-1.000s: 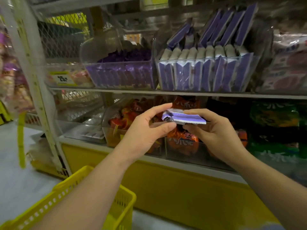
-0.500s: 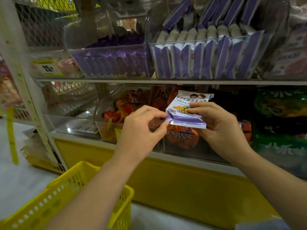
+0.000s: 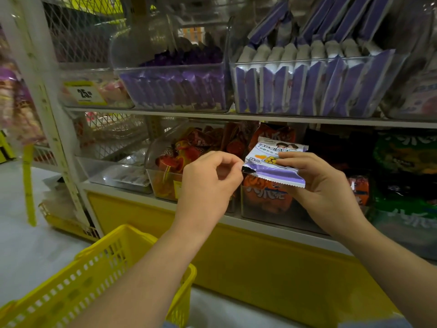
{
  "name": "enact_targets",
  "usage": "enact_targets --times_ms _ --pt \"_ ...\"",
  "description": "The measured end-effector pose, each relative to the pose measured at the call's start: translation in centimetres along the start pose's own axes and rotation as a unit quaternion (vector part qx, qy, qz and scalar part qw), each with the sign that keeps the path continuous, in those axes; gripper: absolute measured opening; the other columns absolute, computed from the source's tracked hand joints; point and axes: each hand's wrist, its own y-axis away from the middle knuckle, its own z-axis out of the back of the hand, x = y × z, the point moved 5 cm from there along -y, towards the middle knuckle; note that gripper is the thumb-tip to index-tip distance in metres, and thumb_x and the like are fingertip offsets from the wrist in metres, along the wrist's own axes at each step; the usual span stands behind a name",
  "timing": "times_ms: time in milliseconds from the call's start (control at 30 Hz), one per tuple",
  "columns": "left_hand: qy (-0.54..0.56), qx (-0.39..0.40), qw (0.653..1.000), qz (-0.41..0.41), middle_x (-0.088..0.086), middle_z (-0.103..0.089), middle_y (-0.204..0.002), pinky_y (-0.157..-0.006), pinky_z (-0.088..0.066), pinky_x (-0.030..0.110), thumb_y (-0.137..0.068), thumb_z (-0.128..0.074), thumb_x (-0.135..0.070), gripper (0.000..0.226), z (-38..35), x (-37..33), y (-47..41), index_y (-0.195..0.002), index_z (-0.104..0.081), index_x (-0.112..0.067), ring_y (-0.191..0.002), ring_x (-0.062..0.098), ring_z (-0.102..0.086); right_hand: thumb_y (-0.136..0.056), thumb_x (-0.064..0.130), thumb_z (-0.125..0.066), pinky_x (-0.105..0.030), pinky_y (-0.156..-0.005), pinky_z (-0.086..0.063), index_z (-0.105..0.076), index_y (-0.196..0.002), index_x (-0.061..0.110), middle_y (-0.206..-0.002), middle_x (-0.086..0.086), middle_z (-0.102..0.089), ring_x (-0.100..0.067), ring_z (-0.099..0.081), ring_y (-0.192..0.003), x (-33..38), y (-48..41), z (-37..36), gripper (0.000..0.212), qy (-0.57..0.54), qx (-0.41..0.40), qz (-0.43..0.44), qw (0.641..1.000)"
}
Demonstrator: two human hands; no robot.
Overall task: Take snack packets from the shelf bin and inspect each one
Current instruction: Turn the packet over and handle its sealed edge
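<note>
Grips one snack packet [image 3: 272, 172] in the right hand [image 3: 324, 185], fingers curled over the printed face and thumb beneath, out in front of the lower shelf [image 3: 260, 223]. Lies with its long axis left to right, the right end dipping a little, printed face tilted up toward the head camera. Holds the left hand [image 3: 208, 183] just beside the packet's left corner, fingers curled, thumb and forefinger together; cannot tell whether pinching that corner or only touching it. Looks like mid-inspection: turning the packet calls for a roll about that long axis, with the right hand as the one sure hold and the left placed to take the near corner. Counted: one packet out, two hands at it, one shelf bin [image 3: 319, 59] on the upper shelf [image 3: 236, 116] above and to the right, crowded with upright packets [image 3: 295, 88] too many to number surely, a second bin [image 3: 165, 67] of darker purple wrappers to its left, one yellow basket [image 3: 78, 282] low on the left
</note>
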Motion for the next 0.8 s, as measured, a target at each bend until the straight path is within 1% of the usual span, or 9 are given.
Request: enact_targets --times_ms 100,167,300,400,500,567,633,667,800 --pt "0.029 0.004 1.0 0.005 -0.009 -0.071 -0.084 -0.065 -0.045 0.008 -0.09 -0.065 -0.015 0.012 0.7 -0.5 0.2 -0.087 -0.07 -0.025 -0.075 0.001 -0.065 -0.083 -0.002 -0.068 -0.017 -0.089 -0.052 -0.061 -0.104 0.04 -0.118 0.019 -0.06 0.004 -0.055 -0.117 0.4 0.2 -0.4 0.048 -0.048 0.0 -0.013 0.999" --pt "0.031 0.011 0.999 0.001 -0.011 -0.07 -0.083 -0.065 -0.044 0.008 -0.09 -0.065 -0.016 0.012 1.4 -0.7 0.1 -0.087 -0.069 -0.027 -0.074 -0.001 -0.063 -0.081 0.016 -0.065 -0.017 -0.088 -0.052 -0.061 -0.104 0.037 -0.116 0.019 -0.061 0.007 -0.055 -0.115 1.1 0.2 -0.8 0.031 -0.078 -0.004 -0.014 0.997" --pt "-0.052 0.08 0.993 -0.073 -0.01 -0.068 -0.091 -0.07 -0.05 0.012 -0.088 -0.068 -0.01 0.013 2.9 -1.5 -0.5 -0.096 -0.074 -0.02 -0.08 0.001 -0.063 -0.075 0.028 -0.062 -0.013 -0.087 -0.051 -0.061 -0.104 0.036 -0.115 0.018 -0.06 0.012 -0.054 -0.113 2.3 -0.1 -1.7 0.03 -0.062 0.005 -0.009 0.998" --pt "-0.183 0.125 0.963 -0.154 -0.002 -0.069 -0.096 -0.076 -0.055 0.03 -0.088 -0.068 -0.01 0.016 4.1 -1.8 -0.7 -0.102 -0.075 -0.015 -0.081 0.01 -0.065 -0.074 0.026 -0.063 -0.012 -0.09 -0.049 -0.06 -0.106 0.035 -0.119 0.013 -0.06 0.009 -0.054 -0.115 3.1 -0.5 -3.1 0.033 -0.041 0.035 0.004 0.999" --pt "-0.265 0.12 0.941 -0.171 0.0 -0.068 -0.089 -0.072 -0.054 0.044 -0.087 -0.064 -0.012 0.012 6.2 -1.0 -1.0 -0.092 -0.074 -0.014 -0.078 0.02 -0.063 -0.076 0.026 -0.065 -0.008 -0.088 -0.046 -0.06 -0.107 0.035 -0.119 0.01 -0.062 0.006 -0.055 -0.114 4.1 -0.9 -5.6 0.032 -0.034 0.07 0.013 0.997" --pt "-0.254 0.087 0.95 -0.163 -0.003 -0.067 -0.083 -0.072 -0.053 0.035 -0.084 -0.065 -0.008 0.008 8.6 0.2 -1.0 -0.085 -0.072 -0.013 -0.07 0.013 -0.06 -0.079 0.022 -0.064 -0.01 -0.085 -0.049 -0.062 -0.107 0.033 -0.117 0.01 -0.063 0.004 -0.058 -0.112 4.7 -1.3 -7.7 0.03 -0.061 0.089 0.005 0.994" --pt "-0.216 0.031 0.967 -0.13 -0.009 -0.064 -0.076 -0.068 -0.046 0.012 -0.081 -0.069 -0.005 0.012 11.2 1.5 -0.5 -0.082 -0.073 -0.017 -0.063 0.004 -0.057 -0.079 0.023 -0.064 -0.016 -0.084 -0.053 -0.064 -0.108 0.03 -0.112 0.01 -0.067 -0.002 -0.064 -0.106 5.2 -1.8 -10.3 0.029 -0.117 0.116 -0.012 0.986" --pt "-0.197 0.007 0.974 -0.107 -0.011 -0.063 -0.074 -0.066 -0.043 0.008 -0.081 -0.069 -0.004 0.016 12.4 2.3 -0.1 -0.082 -0.073 -0.019 -0.065 0.004 -0.058 -0.079 0.024 -0.064 -0.019 -0.083 -0.055 -0.065 -0.109 0.027 -0.11 0.01 -0.069 -0.004 -0.066 -0.102 5.4 -1.9 -11.8 0.03 -0.142 0.134 -0.02 0.98" --pt "-0.171 -0.026 0.984 -0.051 -0.011 -0.066 -0.074 -0.063 -0.044 0.008 -0.079 -0.069 -0.004 0.017 16.0 6.1 1.6 -0.082 -0.074 -0.019 -0.072 0.005 -0.061 -0.081 0.02 -0.067 -0.019 -0.081 -0.054 -0.067 -0.111 0.02 -0.108 0.01 -0.07 -0.006 -0.069 -0.096 5.5 -2.6 -17.7 0.03 -0.174 0.188 -0.015 0.967"
